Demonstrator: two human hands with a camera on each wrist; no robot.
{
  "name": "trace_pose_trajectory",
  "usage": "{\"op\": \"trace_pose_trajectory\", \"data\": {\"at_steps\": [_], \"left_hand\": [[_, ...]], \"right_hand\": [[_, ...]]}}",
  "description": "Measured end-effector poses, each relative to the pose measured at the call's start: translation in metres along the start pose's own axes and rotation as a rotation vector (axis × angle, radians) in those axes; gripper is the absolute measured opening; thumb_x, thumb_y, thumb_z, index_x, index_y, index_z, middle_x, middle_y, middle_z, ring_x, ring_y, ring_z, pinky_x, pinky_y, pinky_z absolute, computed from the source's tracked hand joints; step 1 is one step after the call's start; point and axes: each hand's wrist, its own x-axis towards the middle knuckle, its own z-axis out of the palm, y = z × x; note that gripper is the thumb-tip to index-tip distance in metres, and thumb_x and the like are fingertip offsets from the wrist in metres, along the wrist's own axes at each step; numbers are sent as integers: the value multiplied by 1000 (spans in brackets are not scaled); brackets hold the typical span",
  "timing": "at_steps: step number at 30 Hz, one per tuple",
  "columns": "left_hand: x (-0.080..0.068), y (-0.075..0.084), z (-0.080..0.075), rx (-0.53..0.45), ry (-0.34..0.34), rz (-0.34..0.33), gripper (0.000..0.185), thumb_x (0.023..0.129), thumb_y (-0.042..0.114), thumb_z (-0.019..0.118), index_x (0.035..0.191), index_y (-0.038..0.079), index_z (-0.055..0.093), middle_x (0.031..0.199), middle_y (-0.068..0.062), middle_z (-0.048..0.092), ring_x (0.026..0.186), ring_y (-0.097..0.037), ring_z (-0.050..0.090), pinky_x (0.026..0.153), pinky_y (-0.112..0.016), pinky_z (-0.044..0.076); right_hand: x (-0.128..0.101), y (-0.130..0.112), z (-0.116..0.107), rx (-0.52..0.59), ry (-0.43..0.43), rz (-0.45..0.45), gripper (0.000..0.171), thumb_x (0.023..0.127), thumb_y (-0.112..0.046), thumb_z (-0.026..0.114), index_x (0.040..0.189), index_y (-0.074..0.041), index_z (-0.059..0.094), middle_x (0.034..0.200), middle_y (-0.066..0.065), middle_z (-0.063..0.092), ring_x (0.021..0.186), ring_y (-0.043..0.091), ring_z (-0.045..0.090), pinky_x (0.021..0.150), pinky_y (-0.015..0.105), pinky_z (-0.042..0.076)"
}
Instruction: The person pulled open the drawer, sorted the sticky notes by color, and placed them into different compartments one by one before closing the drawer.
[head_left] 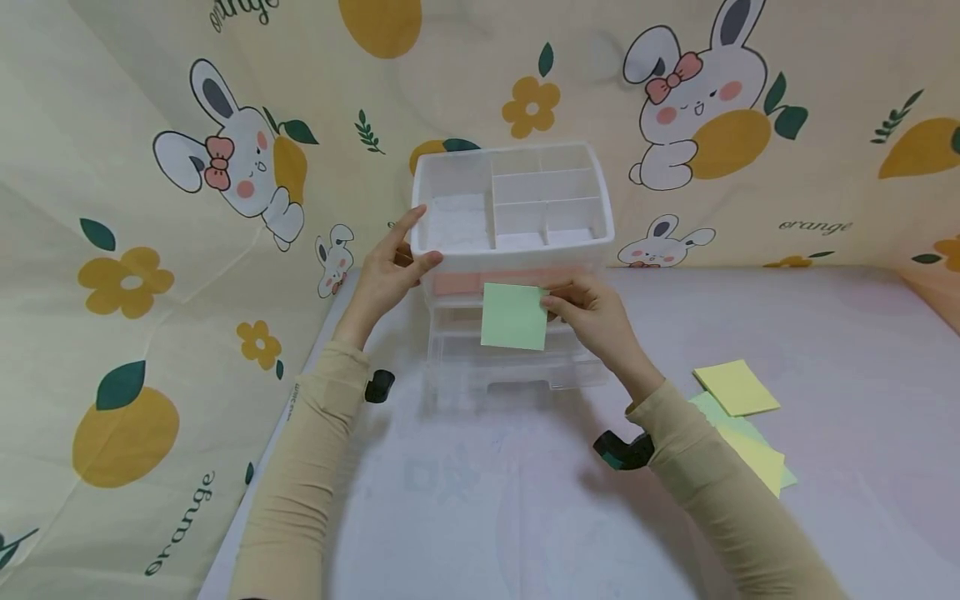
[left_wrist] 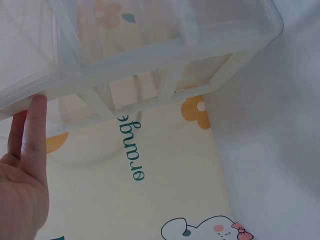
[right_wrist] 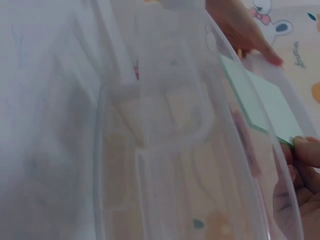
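A white drawer organizer (head_left: pixel 453 259) with clear drawers stands at the back of the table. My left hand (head_left: pixel 388 273) rests on its upper left corner, thumb at the front and straight fingers against the side. The fingers (left_wrist: pixel 35 137) press the frame in the left wrist view. My right hand (head_left: pixel 596 321) pinches a light green sticky note pad (head_left: pixel 513 317) by its right edge, in front of the upper drawers. Something flat and pink (head_left: pixel 459 284) lies behind the front of the top drawer. A clear drawer (right_wrist: pixel 172 117) fills much of the right wrist view.
Yellow sticky notes (head_left: pixel 737 387) and green sticky notes (head_left: pixel 708 406) lie overlapping on the white table (head_left: pixel 480 517) at the right. A patterned cloth (head_left: pixel 450 92) hangs behind and at the left. Black wrist devices (head_left: pixel 624 451) show below both wrists.
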Motion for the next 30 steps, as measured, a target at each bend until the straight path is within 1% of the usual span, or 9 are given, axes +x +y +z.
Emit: {"op": "trace_pose_trajectory", "data": {"at_steps": [2, 4, 9, 13, 20, 23, 26, 30], "left_hand": [[0, 0, 0, 0, -1, -3, 66, 81, 51, 64, 137, 54, 30, 88, -8, 53, 77, -19, 56, 68, -27, 53], [0, 1, 0, 4, -1, -8, 66, 81, 51, 64, 137, 54, 30, 89, -8, 54, 77, -19, 56, 68, -27, 53], [0, 2, 0, 7, -1, -12, 66, 81, 49, 64, 137, 53, 30, 90, -8, 54, 79, -19, 57, 68, -26, 53], [0, 1, 0, 3, 2, -11, 65, 83, 46, 64, 138, 52, 31, 89, -8, 54, 78, -19, 57, 68, -26, 53], [1, 0, 0, 4, 2, -17, 65, 83, 44, 64, 138, 52, 31, 89, -8, 54, 78, -18, 57, 68, -26, 53], [0, 0, 0, 8, 3, -16, 65, 83, 45, 64, 138, 52, 31, 90, -9, 54, 78, -18, 57, 68, -26, 53], [0, 0, 0, 8, 5, -14, 65, 82, 46, 64, 137, 53, 31, 90, -9, 54, 78, -18, 57, 68, -26, 53], [0, 0, 0, 2, 9, -11, 65, 81, 49, 64, 137, 54, 31, 89, -8, 54, 76, -19, 57, 67, -27, 52]], "right_hand": [[1, 0, 7, -4, -26, 12, 20, 90, -10, 61, 108, -2, 63, 100, 17, 69, 73, 9, 64, 70, 21, 54], [2, -1, 14, -3, -51, 26, 21, 90, -10, 60, 110, -3, 63, 103, 21, 68, 75, 12, 65, 71, 22, 54], [5, -2, 26, -40, -107, 41, 20, 92, -9, 58, 111, -5, 63, 99, 20, 68, 78, 20, 65, 71, 26, 52], [10, -2, 34, -73, -173, 49, 19, 92, -7, 57, 110, -5, 62, 95, 20, 68, 78, 26, 65, 71, 30, 53], [17, -2, 44, -127, -287, 93, 18, 92, -10, 58, 109, -7, 62, 91, 16, 69, 80, 26, 67, 75, 37, 55], [18, -2, 48, -142, -316, 95, 19, 91, -10, 60, 109, -7, 63, 92, 16, 70, 79, 25, 67, 75, 38, 56], [19, -2, 50, -170, -331, 93, 18, 91, -11, 60, 108, -8, 64, 92, 15, 70, 78, 27, 68, 72, 36, 56], [19, -1, 51, -192, -344, 107, 18, 91, -13, 60, 108, -10, 65, 88, 13, 70, 79, 31, 68, 72, 38, 57]]}}
